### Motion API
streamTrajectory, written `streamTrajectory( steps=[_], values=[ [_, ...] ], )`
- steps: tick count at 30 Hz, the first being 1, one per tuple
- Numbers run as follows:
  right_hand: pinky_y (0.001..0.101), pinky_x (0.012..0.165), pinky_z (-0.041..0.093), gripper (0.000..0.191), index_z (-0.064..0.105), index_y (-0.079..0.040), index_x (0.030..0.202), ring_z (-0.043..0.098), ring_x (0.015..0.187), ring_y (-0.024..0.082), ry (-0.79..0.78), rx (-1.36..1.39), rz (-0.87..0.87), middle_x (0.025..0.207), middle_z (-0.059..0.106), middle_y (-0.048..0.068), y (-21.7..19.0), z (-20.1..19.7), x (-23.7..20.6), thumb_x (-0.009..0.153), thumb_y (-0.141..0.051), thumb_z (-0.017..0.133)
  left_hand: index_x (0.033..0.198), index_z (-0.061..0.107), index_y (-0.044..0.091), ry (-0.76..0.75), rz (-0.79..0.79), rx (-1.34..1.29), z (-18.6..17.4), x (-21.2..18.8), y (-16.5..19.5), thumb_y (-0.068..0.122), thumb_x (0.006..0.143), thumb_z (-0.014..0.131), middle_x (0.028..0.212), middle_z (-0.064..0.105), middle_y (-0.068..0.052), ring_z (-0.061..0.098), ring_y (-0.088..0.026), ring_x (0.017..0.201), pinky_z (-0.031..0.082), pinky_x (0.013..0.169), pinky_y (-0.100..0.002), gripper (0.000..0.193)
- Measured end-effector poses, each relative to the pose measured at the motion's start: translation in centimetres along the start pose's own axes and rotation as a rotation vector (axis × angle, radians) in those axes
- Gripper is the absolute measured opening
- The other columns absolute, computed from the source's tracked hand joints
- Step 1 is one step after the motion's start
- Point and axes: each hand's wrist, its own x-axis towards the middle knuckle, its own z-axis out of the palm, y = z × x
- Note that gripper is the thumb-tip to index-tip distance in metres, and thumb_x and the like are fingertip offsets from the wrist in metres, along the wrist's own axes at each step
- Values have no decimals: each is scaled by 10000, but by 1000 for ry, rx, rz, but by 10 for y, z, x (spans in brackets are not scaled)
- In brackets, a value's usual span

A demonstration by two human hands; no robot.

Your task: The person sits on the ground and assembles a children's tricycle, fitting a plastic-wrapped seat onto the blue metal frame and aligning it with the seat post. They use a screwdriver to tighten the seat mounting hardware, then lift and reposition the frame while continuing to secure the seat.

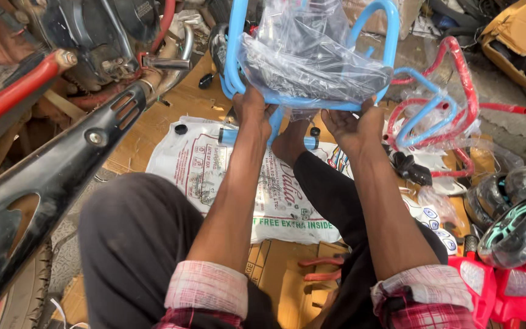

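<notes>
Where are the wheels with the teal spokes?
In the head view, the wheels are piled at the far right edge, wrapped in clear plastic, just above the red plastic part and right of the right hand.

Bright even daylight, soft shadows; glare on crinkled clear plastic wrap [312,58]; sharp centre, slight wide-angle stretch at edges.
</notes>
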Motion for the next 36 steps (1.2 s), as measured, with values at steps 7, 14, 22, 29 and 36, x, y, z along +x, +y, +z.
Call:
streamTrajectory(
  steps=[7, 14, 22, 29, 36],
  values=[
    [577, 1082, 516, 344, 487, -78, 1325, 632, 1135, 363, -22, -119, -52, 1253, 557, 215, -3, -1, -15, 1070, -301, 422, 1309, 562, -1, 247, -94, -268, 27, -26, -2, 510, 916, 666, 1193, 679, -118, 714, -292, 1041, 628, 796, -481, 653],
    [606, 1082, 453, 373, 476, -60, 1370, 578, 1278, 378, -62, -6, -54, 1312, 526, 207, 1, 6, -30, 1049, -234, 399, 1258, 682, 83, 171, -10, -172, 14, -32, 0, 588, 862, 655, 1170, 714, -79, 695, -220, 966, 567, 730, -405, 643],
    [630, 1132, 448, 432, 491, -42, 1394, 596, 1271, 393, -15, -5, -125, 1320, 586, 210, 9, 0, -32, 1035, -263, 395, 1313, 644, 151, 149, -96, -146, 2, -42, 1, 656, 804, 668, 1247, 674, -99, 657, -271, 1058, 576, 776, -485, 717],
    [592, 1113, 469, 547, 549, -125, 1384, 606, 1266, 348, 54, 140, -110, 1345, 609, 165, 20, 1, -43, 961, -468, 498, 1308, 573, 166, 136, -118, -191, -13, -39, -16, 564, 867, 640, 1254, 657, -59, 657, -255, 1098, 566, 832, -460, 598],
    [578, 1055, 495, 764, 601, -182, 1351, 586, 1236, 309, 107, 89, -153, 1366, 610, 110, 23, 1, -38, 815, -725, 553, 1267, 647, 102, -4, -202, -494, -21, -8, -38, 378, 922, 647, 1261, 677, -96, 658, -295, 1134, 545, 923, -482, 441]
  ],
)
